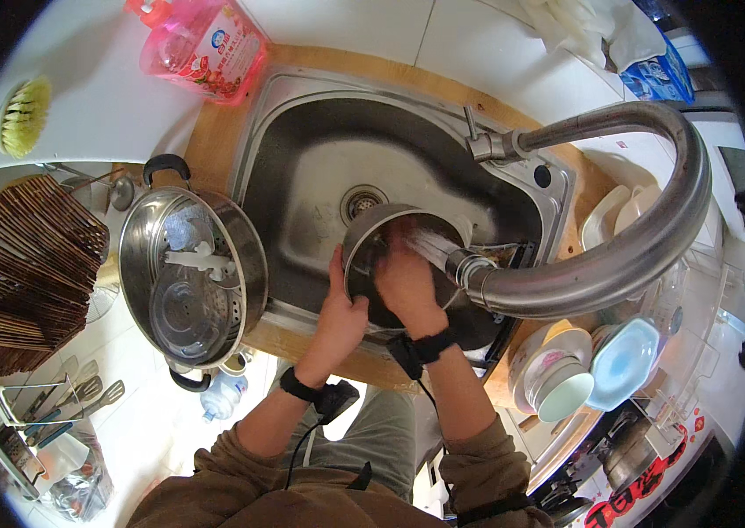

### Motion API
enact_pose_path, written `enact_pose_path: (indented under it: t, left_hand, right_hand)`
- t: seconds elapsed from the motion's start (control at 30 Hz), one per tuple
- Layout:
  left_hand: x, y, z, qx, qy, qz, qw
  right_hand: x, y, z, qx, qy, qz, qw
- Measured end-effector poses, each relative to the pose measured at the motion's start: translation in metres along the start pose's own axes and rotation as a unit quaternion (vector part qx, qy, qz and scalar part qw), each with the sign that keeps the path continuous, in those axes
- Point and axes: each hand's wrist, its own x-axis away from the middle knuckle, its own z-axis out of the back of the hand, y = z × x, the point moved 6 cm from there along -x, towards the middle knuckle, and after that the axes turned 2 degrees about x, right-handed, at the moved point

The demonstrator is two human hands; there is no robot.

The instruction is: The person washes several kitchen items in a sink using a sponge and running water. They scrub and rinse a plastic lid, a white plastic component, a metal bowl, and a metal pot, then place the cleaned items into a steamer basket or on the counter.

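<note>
A round metal pot (362,228) is held tilted over the steel sink (319,165), close to the drain. My left hand (344,317) grips its left rim, thumb and fingers on the wall. Inside the pot is my right hand (406,284); its fingers are blurred and partly hidden by water, so whether they hold anything cannot be told. Water runs from the spout of the curved metal faucet (597,290) into the pot beside my right hand.
A large two-handled steamer pot (253,277) holding a clear lid stands left of the sink. A pink soap bottle (207,56) is at the back left. Stacked bowls (564,389) and a blue plate (623,363) are at the right. A bamboo basket (22,270) is far left.
</note>
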Motion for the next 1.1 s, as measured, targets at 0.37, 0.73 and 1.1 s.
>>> enact_pose_path:
  t: [0.37, 0.73, 1.1]
  left_hand:
    - [-0.009, -0.003, 0.022, -0.04, 0.034, -0.032, 0.998]
    - [-0.01, 0.011, 0.019, -0.074, 0.063, -0.042, 0.994]
    - [-0.009, -0.009, 0.029, 0.093, 0.08, 0.06, 0.991]
  right_hand:
    - [0.035, -0.015, 0.003, -0.019, -0.321, 0.098, 0.942]
    - [0.041, -0.02, -0.01, -0.084, -0.119, 0.083, 0.986]
    - [0.06, -0.013, 0.055, 0.032, 0.045, 0.115, 0.992]
